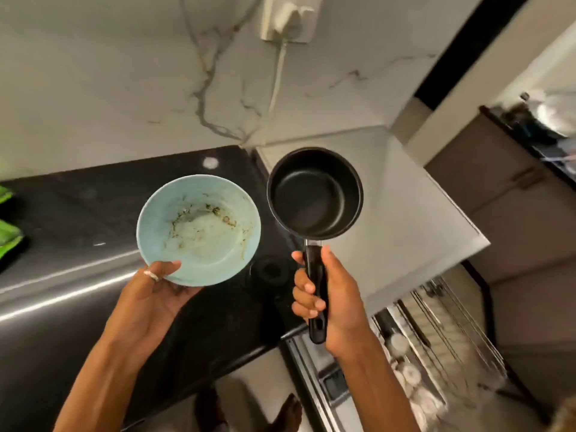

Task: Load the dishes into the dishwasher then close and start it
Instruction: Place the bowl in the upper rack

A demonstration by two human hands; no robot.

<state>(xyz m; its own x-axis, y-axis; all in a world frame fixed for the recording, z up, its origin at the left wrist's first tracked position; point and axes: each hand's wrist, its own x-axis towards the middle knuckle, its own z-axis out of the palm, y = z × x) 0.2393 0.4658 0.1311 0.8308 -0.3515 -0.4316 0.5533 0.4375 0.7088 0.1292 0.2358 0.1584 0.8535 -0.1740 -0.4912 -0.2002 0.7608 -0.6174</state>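
Left hand (156,291): cradling the pale blue bowl (199,229) from beneath, thumb curling over its near rim.
Right hand (330,294): wrapping fingers and thumb round the black handle (314,275) of the saucepan (314,194).
Bowl: being held mouth-up above the worktop (93,194), at 9 o'clock from the saucepan, the rims sitting just beside each other but apart; brown streaks are showing inside.
Saucepan: being held upright, handle pointing to 6 o'clock.
Worktop: dark glossy surface lying below both dishes and running out to 9 o'clock.
Dishwasher (436,332): standing open at 5 o'clock from the right hand, its rack holding pale round pieces, too blurred to identify.
Wall socket (290,17): sitting at 12 o'clock, a white cable hanging from it.
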